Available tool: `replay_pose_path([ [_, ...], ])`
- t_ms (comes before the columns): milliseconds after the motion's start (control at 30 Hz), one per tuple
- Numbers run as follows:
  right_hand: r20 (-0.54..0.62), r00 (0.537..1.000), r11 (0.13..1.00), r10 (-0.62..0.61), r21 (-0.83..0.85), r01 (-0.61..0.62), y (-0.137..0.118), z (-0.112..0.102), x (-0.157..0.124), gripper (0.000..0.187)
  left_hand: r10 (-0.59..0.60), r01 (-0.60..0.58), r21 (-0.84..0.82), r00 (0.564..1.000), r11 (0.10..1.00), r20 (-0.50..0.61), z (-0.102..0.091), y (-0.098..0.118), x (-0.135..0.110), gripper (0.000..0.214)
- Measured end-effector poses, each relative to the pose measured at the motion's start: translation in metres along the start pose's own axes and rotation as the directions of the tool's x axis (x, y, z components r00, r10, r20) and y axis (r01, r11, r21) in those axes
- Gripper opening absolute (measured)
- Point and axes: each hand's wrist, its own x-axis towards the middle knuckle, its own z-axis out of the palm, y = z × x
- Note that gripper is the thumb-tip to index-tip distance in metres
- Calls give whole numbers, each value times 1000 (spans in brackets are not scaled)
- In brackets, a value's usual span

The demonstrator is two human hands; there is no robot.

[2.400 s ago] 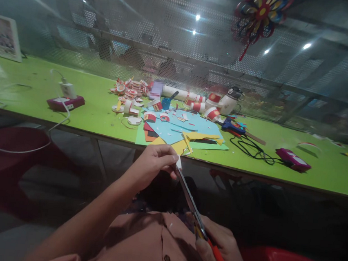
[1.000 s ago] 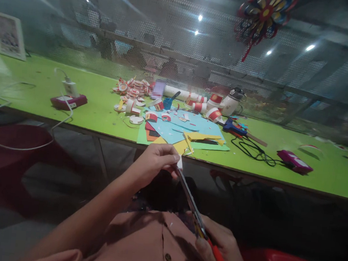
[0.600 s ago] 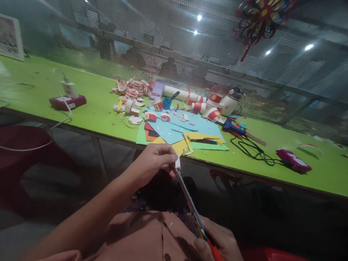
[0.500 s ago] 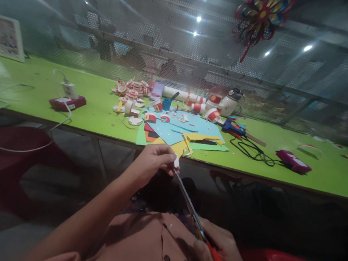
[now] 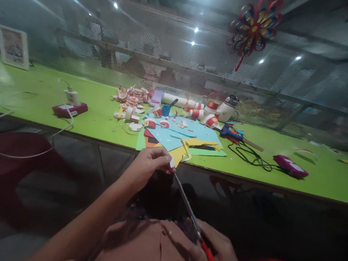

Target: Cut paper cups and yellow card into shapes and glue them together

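My left hand [image 5: 147, 167] is raised in front of the table edge, its fingers pinched on a small white paper piece [image 5: 172, 162]. My right hand [image 5: 219, 254] sits low by my lap, wrapped round the red handles of a pair of scissors [image 5: 189, 214]. The long blades point up to the left and their tips meet the paper piece at my left fingertips.
A long green table [image 5: 311, 178] carries coloured paper sheets [image 5: 179, 137], red and white paper rolls [image 5: 132, 97], a blue glue gun [image 5: 231, 132] with black cord, two pink boxes [image 5: 69, 109], a charger and white cable. Red chairs stand left and lower right. A paper pinwheel [image 5: 254, 27] hangs above.
Both hands keep their grip and hardly move. The view has tilted upward a little, so the table and hands sit lower in the picture.
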Motion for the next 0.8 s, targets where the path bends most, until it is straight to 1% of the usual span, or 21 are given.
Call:
replay_pose_path([
  [133, -114, 993, 990, 8, -136, -23, 17, 7, -3, 31, 25, -25, 13, 1000, 1000, -13, -5, 0, 0, 20],
  [233, -182, 983, 975, -36, -223, -5, 32, 11, -6, 27, 21, -20, 25, 999, 999, -44, -9, 1, 1, 21],
  [333, -239, 967, 953, -86, -303, 10, 42, 7, -9, 27, 32, -32, -1, 998, 999, -63, -12, 4, 2, 20],
  [467, -249, 950, 900, -187, -432, 63, 48, -7, -7, 27, 55, -56, -3, 996, 998, -74, -16, 9, 6, 21],
  [567, -252, 925, 853, -283, -508, 123, 50, -22, 2, 29, 46, -45, 17, 995, 999, -83, -21, 15, 10, 22],
  [700, -288, 894, 809, -344, -574, 126, 46, -44, 28, 27, 50, -47, 52, 997, 998, -55, -27, 23, 18, 22],
  [767, -313, 878, 807, -363, -577, 128, 41, -55, 46, 26, 43, -39, 78, 998, 996, -40, -30, 26, 25, 22],
  [800, -334, 875, 815, -350, -568, 110, 38, -61, 55, 25, 33, -29, 88, 999, 996, -42, -33, 27, 30, 22],
])
